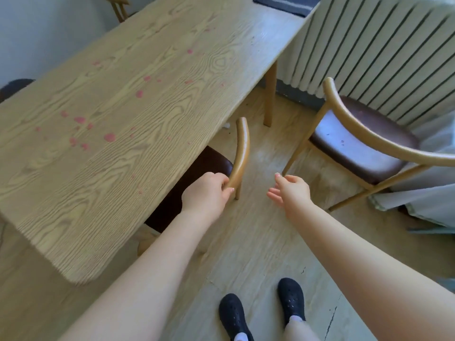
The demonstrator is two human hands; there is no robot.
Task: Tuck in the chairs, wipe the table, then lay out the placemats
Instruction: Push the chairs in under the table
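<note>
Now left hand (209, 190) grips near chair (240, 153) backrest at table (123, 107) edge; right hand (289, 190) spread, free, w/ second chair (364, 143) far right.

You have a white ribbed radiator (376, 50) along the wall at upper right. Below it, at the right edge, pale fabric (428, 193) lies bunched on the light wood-plank floor (266, 242). At the bottom you see two black perforated clogs (291, 300), worn with white socks (240, 337).
</note>
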